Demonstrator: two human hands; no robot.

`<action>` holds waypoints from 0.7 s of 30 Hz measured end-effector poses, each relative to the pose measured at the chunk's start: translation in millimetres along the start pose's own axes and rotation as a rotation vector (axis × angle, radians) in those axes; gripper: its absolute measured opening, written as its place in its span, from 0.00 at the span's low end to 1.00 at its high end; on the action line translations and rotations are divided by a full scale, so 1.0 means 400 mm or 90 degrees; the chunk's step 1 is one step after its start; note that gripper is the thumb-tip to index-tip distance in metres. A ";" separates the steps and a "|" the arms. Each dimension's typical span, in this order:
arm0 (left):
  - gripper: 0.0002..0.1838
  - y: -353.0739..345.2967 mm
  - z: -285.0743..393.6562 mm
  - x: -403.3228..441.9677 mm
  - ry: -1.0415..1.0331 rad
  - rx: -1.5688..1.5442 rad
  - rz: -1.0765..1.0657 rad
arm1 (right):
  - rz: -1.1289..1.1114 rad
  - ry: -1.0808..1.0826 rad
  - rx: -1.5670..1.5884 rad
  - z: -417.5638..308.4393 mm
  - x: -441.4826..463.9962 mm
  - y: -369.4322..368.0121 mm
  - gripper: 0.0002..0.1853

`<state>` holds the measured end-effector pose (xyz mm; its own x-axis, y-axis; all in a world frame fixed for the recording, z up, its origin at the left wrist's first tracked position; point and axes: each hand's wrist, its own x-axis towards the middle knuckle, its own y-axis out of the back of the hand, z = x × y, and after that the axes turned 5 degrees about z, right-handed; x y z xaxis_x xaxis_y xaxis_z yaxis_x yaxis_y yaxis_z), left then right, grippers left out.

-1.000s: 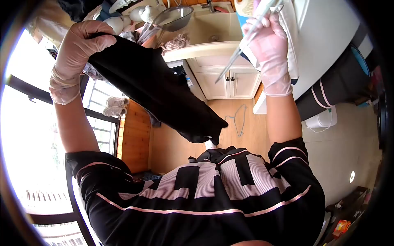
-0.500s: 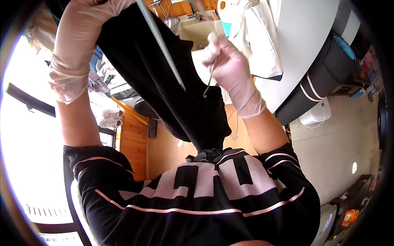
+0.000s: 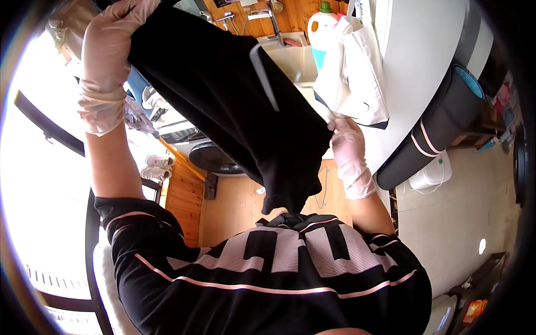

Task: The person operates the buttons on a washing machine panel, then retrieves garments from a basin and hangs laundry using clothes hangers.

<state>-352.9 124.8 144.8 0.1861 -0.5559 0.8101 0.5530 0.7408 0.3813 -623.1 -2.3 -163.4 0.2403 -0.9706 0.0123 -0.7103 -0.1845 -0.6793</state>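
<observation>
A black garment (image 3: 223, 100) hangs stretched between my two hands, its lower folds reaching down to my shirt front. My left hand (image 3: 117, 28), in a thin pale glove, is closed on its upper left part at the frame's top edge. Farther right and lower, my gloved right hand (image 3: 347, 145) pinches its right edge between thumb and fingers. A pale grey bar (image 3: 264, 78), short in view, shows against the dark cloth; whether it belongs to a hanger I cannot tell. A thin wire shape (image 3: 324, 190) shows against the floor below.
Behind the garment is a sink (image 3: 293, 61) with a tap. Right of it are a detergent bottle (image 3: 321, 30) and a white cloth bag (image 3: 357, 72). A rolled black mat (image 3: 430, 128) leans at right. A front-loading washer (image 3: 215, 158) and white shoes (image 3: 158, 166) are at left.
My right hand has moved down and right from the thin metal hook and now pinches the garment's edge. The garment is spread wider, and less of the pale bar shows.
</observation>
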 end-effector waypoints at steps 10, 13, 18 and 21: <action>0.12 0.035 -0.078 -0.042 0.126 0.036 0.022 | -0.071 0.311 -0.217 -0.150 0.029 0.021 0.08; 0.13 0.037 -0.091 -0.055 0.127 0.042 0.035 | -0.071 0.344 -0.291 -0.195 0.023 -0.002 0.08; 0.16 0.069 -0.130 -0.057 0.040 0.201 0.046 | -0.012 0.351 -0.264 -0.226 0.036 -0.017 0.07; 0.16 0.101 -0.152 -0.074 -0.035 0.269 0.055 | -0.011 0.417 -0.208 -0.207 0.034 -0.027 0.07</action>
<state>-286.5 148.2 109.4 0.1675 -0.4725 0.8653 0.1539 0.8794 0.4505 -666.8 -26.3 -95.2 -0.1197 -0.8418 0.5263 -0.8954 -0.1374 -0.4235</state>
